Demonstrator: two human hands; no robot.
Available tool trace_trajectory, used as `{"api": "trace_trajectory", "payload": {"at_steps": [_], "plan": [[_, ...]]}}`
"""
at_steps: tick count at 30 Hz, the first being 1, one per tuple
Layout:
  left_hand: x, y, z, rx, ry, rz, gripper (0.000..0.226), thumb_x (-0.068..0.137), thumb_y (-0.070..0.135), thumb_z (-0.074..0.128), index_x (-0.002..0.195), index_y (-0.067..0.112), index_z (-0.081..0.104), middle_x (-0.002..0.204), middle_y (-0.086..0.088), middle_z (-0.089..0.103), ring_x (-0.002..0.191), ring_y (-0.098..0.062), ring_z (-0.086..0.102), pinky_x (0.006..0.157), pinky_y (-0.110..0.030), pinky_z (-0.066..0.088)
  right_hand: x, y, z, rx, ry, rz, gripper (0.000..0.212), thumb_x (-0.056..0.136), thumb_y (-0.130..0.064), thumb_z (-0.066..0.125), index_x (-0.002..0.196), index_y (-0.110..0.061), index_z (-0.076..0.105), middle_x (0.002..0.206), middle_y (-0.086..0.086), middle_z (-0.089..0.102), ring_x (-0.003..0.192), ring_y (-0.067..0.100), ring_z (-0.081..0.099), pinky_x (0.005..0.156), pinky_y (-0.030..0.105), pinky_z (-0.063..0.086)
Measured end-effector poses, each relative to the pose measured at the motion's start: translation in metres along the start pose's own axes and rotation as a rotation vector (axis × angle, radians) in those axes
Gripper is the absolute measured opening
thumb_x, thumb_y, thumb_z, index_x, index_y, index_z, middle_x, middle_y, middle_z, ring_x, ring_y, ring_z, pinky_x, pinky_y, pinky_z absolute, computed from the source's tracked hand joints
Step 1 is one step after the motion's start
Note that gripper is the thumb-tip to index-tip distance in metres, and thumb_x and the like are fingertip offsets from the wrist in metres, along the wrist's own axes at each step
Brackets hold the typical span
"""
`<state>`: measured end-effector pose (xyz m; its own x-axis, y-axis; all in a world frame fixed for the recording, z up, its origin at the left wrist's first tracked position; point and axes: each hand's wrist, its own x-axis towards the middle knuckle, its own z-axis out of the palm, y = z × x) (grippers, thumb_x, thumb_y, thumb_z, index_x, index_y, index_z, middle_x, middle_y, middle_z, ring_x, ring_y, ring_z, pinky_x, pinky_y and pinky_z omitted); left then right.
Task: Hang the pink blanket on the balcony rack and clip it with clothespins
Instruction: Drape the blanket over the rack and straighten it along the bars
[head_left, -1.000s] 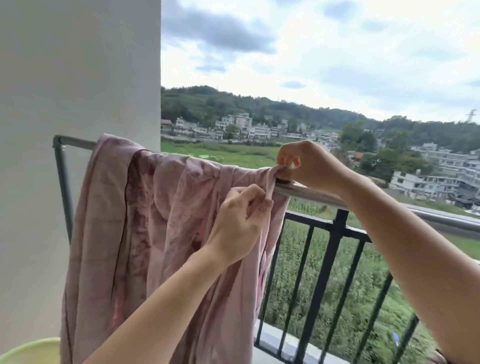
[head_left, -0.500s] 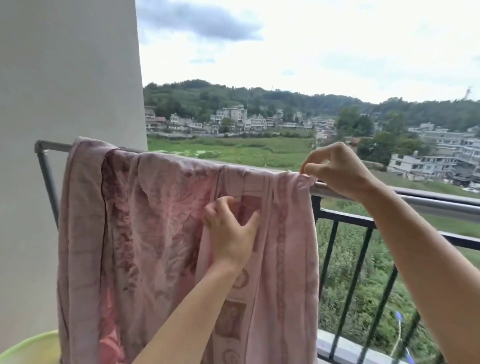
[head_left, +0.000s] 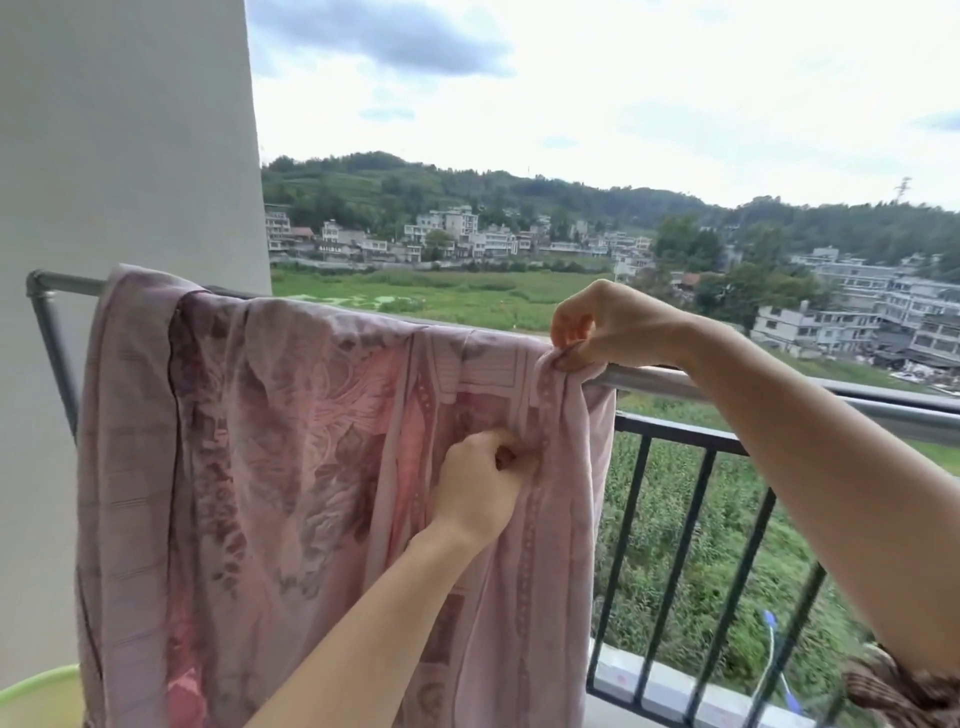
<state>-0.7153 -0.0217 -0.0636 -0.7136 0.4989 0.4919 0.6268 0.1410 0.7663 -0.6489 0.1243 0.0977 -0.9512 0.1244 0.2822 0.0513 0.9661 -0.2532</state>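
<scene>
One pink blanket (head_left: 291, 467) over one rack (head_left: 779, 387); left hand (head_left: 478, 488), right hand (head_left: 608, 327) grips pinching it.

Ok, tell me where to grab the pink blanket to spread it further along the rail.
Probably take the pink blanket by its top right corner, bunched over the rail: come from above, as the right hand pinches it. The left hand pinches a hanging fold below.

Perhaps a green basin (head_left: 36, 699); black railing (head_left: 675, 430).
</scene>
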Motion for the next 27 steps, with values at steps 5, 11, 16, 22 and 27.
{"api": "trace_trajectory", "payload": {"at_steps": [5, 11, 16, 22, 27], "plan": [[0.000, 0.002, -0.004, -0.005, 0.378, 0.054, 0.032, 0.075, 0.039, 0.073, 0.099, 0.029, 0.054, 0.111, 0.004, 0.040, 0.107, -0.012, 0.037, 0.091, -0.023, 0.034, -0.033, 0.048, -0.023, 0.275, 0.304, 0.081, 0.012, 0.073, -0.006, 0.075, 0.072, -0.016, 0.068, 0.074, 0.000, 0.066, 0.070, 0.012, 0.059, 0.067, 0.016, 0.055], [0.006, 0.009, 0.013, -0.266, 0.044, -0.170, 0.041, 0.075, 0.022, 0.076, 0.110, 0.019, 0.055, 0.099, -0.001, 0.063, 0.094, -0.017, 0.061, 0.083, -0.037, 0.052, -0.052, 0.057, -0.014, 0.354, 0.276, 0.169, 0.010, 0.059, -0.021, 0.062, 0.060, -0.012, 0.068, 0.061, 0.004, 0.062, 0.063, 0.011, 0.053, 0.066, 0.030, 0.044], [0.000, 0.012, 0.035, -0.301, -0.116, -0.064, 0.011, 0.081, 0.028, 0.069, 0.089, 0.021, 0.066, 0.084, 0.006, 0.068, 0.082, -0.012, 0.062, 0.076, -0.025, 0.049, -0.047, 0.050, -0.018, 0.313, 0.243, 0.149, 0.015, 0.073, -0.018, 0.064, 0.060, -0.012, 0.069, 0.068, 0.005, 0.067, 0.071, 0.015, 0.058, 0.077, 0.038, 0.047], [0.001, 0.005, 0.029, -0.006, 0.161, -0.147, 0.101, 0.060, 0.064, 0.072, 0.138, 0.025, 0.021, 0.141, -0.007, 0.021, 0.131, -0.023, 0.019, 0.110, -0.040, 0.022, -0.039, 0.036, -0.002, 0.075, 0.010, 0.141, 0.046, 0.072, -0.018, 0.076, 0.116, -0.028, 0.065, 0.110, -0.009, 0.064, 0.100, 0.009, 0.058, 0.070, 0.018, 0.042], [0.022, -0.010, -0.004, -0.092, 0.437, -0.401, 0.119, 0.066, 0.058, 0.072, 0.148, 0.020, -0.005, 0.155, -0.020, 0.006, 0.143, -0.035, 0.007, 0.113, -0.050, 0.011, -0.046, 0.028, 0.019, -0.053, 0.274, 0.080, 0.044, 0.072, -0.021, 0.078, 0.115, -0.025, 0.069, 0.115, 0.000, 0.070, 0.105, 0.016, 0.063, 0.092, 0.034, 0.050]]}}
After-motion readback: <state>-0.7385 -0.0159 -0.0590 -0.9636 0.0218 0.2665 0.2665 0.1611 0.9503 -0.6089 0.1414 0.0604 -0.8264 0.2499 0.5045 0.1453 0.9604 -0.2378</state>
